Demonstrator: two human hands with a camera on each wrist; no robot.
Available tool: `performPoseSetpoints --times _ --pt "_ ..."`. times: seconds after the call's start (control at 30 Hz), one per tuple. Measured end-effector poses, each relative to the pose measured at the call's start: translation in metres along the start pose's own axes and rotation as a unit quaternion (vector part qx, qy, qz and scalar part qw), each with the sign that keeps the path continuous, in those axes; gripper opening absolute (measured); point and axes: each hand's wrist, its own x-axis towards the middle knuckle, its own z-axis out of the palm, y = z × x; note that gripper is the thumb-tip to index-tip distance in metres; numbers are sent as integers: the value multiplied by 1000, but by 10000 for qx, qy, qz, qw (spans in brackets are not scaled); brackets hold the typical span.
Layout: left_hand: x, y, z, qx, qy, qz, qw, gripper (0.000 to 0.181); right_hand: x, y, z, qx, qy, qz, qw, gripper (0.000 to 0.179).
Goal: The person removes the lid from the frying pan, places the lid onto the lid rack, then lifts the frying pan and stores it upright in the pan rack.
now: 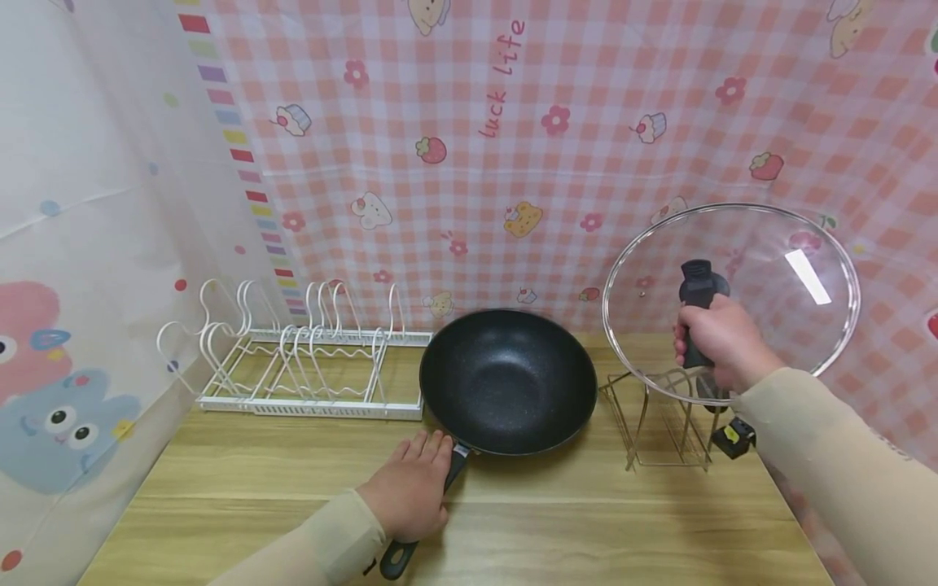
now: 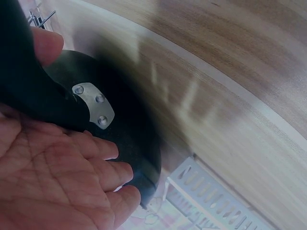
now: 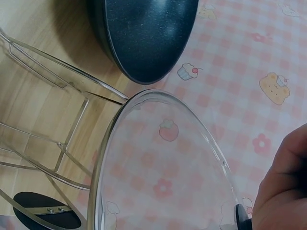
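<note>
Gripping the glass lid (image 1: 784,313) by its black knob (image 1: 696,285), the right hand (image 1: 721,335) curls its fingers round it, above the wire rack (image 1: 640,423). The left hand's (image 1: 410,492) fingers lie straight and together against the handle (image 1: 456,468) of the pan (image 1: 507,382), on the table (image 1: 557,521) beside the white rack (image 1: 337,409).

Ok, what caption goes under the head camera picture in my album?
Right hand holding a clear lid by its black grip, left hand touching the handle of the black pan.
</note>
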Motion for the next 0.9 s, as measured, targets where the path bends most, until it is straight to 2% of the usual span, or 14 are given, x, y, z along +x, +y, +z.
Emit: performPoseSetpoints --times 0.3,0.57,0.9 --pt "0 2 -1 16 48 38 10000 87 -3 -1 -7 -36 53 -9 10000 12" --pt "0 2 -1 72 144 87 9998 86 -3 0 -12 -157 271 -23 9995 16" --pt "1 2 -6 309 98 47 9995 90 -4 3 -18 -294 199 -118 9993 11"
